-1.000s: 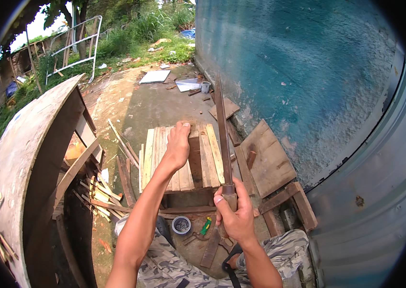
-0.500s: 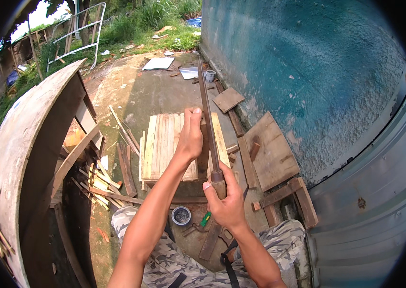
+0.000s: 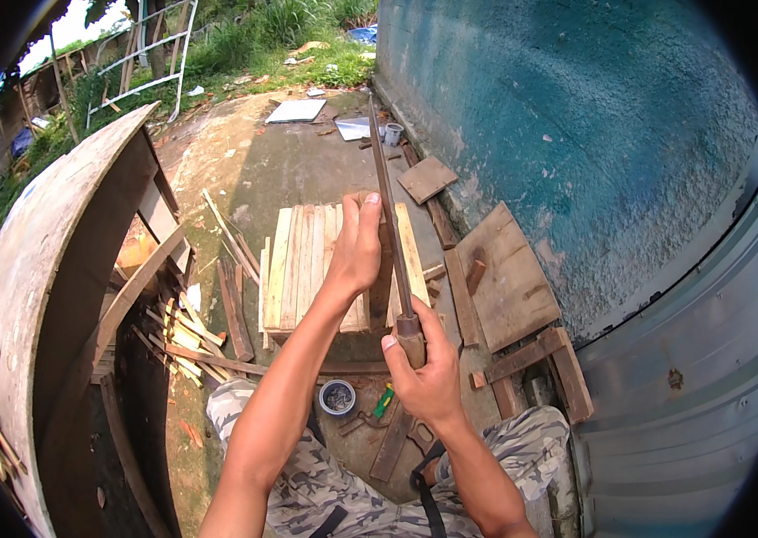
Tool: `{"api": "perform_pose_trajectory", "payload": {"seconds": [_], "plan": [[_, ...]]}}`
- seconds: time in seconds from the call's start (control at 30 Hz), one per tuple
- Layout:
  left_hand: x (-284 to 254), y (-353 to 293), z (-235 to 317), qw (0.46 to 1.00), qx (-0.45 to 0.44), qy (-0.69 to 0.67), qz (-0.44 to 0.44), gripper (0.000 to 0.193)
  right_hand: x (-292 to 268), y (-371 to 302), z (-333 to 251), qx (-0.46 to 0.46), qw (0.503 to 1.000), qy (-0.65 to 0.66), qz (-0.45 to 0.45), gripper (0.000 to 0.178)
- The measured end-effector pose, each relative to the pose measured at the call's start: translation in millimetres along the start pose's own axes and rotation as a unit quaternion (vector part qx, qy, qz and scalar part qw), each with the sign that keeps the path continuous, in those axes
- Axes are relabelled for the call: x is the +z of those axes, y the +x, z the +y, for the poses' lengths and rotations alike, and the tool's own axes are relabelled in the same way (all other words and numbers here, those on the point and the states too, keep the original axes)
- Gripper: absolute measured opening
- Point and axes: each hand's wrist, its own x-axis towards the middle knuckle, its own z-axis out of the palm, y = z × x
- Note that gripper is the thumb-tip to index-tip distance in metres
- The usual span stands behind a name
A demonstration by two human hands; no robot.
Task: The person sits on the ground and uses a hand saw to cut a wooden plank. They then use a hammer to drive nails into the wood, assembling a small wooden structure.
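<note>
The right hand (image 3: 426, 381) grips the wooden handle (image 3: 410, 345) of a long blade (image 3: 392, 224), thumb along the left side of the handle and fingers wrapped around from the right. The blade points forward from this hand, its tip well ahead of both hands. The left hand (image 3: 356, 255) is forward and to the left, its fingers curled at the far end of the wooden slats (image 3: 301, 260); whether they clamp one slat or only rest there cannot be told. The slats lie side by side, mostly left of the left hand, with a paler one to the right of the blade.

In this view the left thumb appears just beside the blade; the true gap is unclear. For good control, the left hand should bear on the wood from the side away from the edge, with the thumb tucked back. The right grip should be firm, the wrist straight, and each stroke short and directed clear of the left hand and the knees.

A tub of small metal pieces (image 3: 337, 397), a green-handled tool (image 3: 384, 401) and a saw (image 3: 390, 446) lie nearer the body than the right hand, to its left; the blade is best lowered clear of them.
</note>
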Motion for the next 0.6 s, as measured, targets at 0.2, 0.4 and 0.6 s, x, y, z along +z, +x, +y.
{"api": "perform_pose_trajectory", "payload": {"seconds": [0.2, 0.4, 0.6], "plan": [[0.8, -1.0, 0.6, 1.000, 0.001, 0.001, 0.006, 0.057, -1.0, -0.7, 0.9, -0.006, 1.000, -0.010, -0.002, 0.054], [-0.1, -0.9, -0.4, 1.000, 0.002, 0.009, 0.002, 0.056, -2.0, -1.3, 2.4, -0.003, 1.000, -0.008, -0.006, 0.055], [1.3, -1.7, -0.2, 1.000, 0.005, 0.014, 0.003, 0.056, -4.3, -0.4, 1.3, -0.007, 1.000, -0.021, -0.006, 0.054]]}}
